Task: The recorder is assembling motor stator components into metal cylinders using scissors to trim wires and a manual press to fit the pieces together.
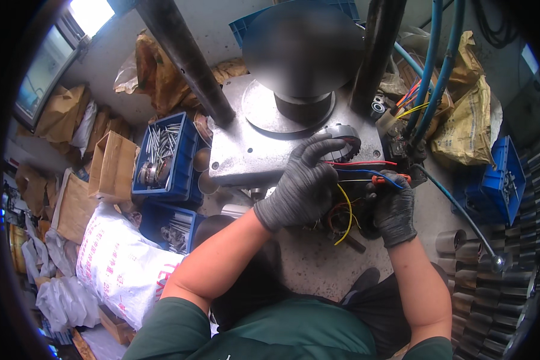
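My left hand, in a grey knit glove, has its fingers curled against the near side of a round metal motor part. That part has a dark toothed inner rim and rests at the front edge of the steel press table. A red wire, a blue wire and a yellow wire run out beside the hand. My right hand, also gloved, is closed round a screwdriver with a red handle; its thin shaft points left toward the wires. Below, a dark part with wires is partly hidden.
A press column rises on each side of the table. Blue bins of metal rods stand at left, above a white sack. Blue hoses hang at right. Stacked metal cylinders and a ball-ended lever are at lower right.
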`<action>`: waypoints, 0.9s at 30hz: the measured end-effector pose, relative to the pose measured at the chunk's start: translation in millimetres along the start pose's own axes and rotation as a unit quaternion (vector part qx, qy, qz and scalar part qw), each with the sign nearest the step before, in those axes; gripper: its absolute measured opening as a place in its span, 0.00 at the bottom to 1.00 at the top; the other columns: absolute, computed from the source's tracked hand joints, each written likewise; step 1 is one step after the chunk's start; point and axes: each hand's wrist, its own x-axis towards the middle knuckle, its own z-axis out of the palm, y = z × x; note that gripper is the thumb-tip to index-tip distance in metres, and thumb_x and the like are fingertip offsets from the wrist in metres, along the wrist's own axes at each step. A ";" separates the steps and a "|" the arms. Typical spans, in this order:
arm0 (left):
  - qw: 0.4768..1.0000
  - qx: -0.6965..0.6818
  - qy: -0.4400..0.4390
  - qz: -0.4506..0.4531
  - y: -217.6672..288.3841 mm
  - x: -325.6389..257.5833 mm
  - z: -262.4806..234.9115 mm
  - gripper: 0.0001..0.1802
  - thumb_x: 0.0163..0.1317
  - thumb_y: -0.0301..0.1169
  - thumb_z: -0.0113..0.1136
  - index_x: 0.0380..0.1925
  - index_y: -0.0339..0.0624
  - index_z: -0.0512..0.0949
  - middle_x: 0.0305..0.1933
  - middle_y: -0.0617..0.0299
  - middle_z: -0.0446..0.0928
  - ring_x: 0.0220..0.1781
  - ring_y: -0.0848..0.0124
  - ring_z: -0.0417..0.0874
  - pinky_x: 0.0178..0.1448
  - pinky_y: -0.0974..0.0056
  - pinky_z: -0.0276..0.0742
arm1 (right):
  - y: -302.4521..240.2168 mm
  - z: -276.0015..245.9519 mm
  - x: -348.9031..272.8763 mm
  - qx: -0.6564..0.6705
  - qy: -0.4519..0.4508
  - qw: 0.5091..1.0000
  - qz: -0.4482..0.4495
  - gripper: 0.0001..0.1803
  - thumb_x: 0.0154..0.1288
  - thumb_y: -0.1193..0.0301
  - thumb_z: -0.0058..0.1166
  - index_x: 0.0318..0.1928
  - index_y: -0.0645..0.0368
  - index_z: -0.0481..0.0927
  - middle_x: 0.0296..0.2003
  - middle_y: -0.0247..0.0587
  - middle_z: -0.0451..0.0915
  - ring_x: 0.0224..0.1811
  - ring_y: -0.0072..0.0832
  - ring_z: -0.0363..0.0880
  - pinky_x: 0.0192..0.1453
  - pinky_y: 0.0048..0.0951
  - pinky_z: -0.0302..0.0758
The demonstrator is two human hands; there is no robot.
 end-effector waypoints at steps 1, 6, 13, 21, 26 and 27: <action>0.998 0.045 -0.032 0.014 3.3 3.0 -0.6 0.19 0.42 0.17 0.63 0.37 0.45 0.81 0.67 0.46 0.72 0.72 0.43 0.68 0.73 0.42 0.66 | -0.9 0.2 -0.8 0.000 0.000 1.000 -0.001 0.04 0.62 0.70 0.60 0.37 0.54 0.81 0.34 0.38 0.85 0.35 0.31 0.82 0.36 0.30 0.77; 0.996 0.074 -0.041 0.028 2.0 5.1 6.4 0.15 0.41 0.26 0.73 0.32 0.47 0.83 0.70 0.49 0.72 0.74 0.43 0.66 0.74 0.40 0.64 | -2.6 -3.7 0.8 0.020 0.013 0.999 0.033 0.04 0.62 0.68 0.61 0.37 0.53 0.82 0.34 0.35 0.85 0.36 0.28 0.82 0.39 0.29 0.78; 0.993 0.094 -0.070 0.026 -7.0 4.2 11.8 0.18 0.41 0.29 0.76 0.35 0.52 0.83 0.70 0.54 0.70 0.75 0.43 0.65 0.73 0.42 0.67 | -1.1 -3.7 -3.4 0.027 -0.001 1.000 0.015 0.07 0.64 0.63 0.60 0.37 0.52 0.82 0.34 0.35 0.85 0.38 0.27 0.82 0.41 0.29 0.78; 0.992 0.093 -0.077 0.028 -9.8 5.5 11.4 0.13 0.44 0.30 0.74 0.32 0.46 0.82 0.69 0.53 0.73 0.75 0.43 0.65 0.75 0.40 0.64 | -7.9 1.2 -3.0 0.031 -0.001 0.998 0.046 0.07 0.64 0.65 0.59 0.38 0.53 0.81 0.36 0.39 0.84 0.32 0.29 0.81 0.31 0.25 0.77; 0.993 0.081 -0.086 0.029 -10.5 6.0 6.4 0.15 0.45 0.30 0.73 0.36 0.47 0.83 0.71 0.53 0.71 0.76 0.44 0.64 0.76 0.42 0.63 | -25.9 -18.5 13.7 0.009 0.031 0.999 -0.038 0.07 0.63 0.66 0.59 0.40 0.53 0.80 0.37 0.39 0.83 0.32 0.28 0.80 0.33 0.28 0.76; 0.993 0.068 -0.090 0.023 -9.6 6.2 5.8 0.16 0.45 0.28 0.73 0.37 0.47 0.83 0.71 0.53 0.71 0.76 0.44 0.64 0.76 0.42 0.62 | -28.2 -19.1 15.9 -0.002 0.063 0.996 -0.070 0.08 0.63 0.66 0.60 0.40 0.54 0.79 0.37 0.39 0.83 0.32 0.28 0.80 0.34 0.29 0.76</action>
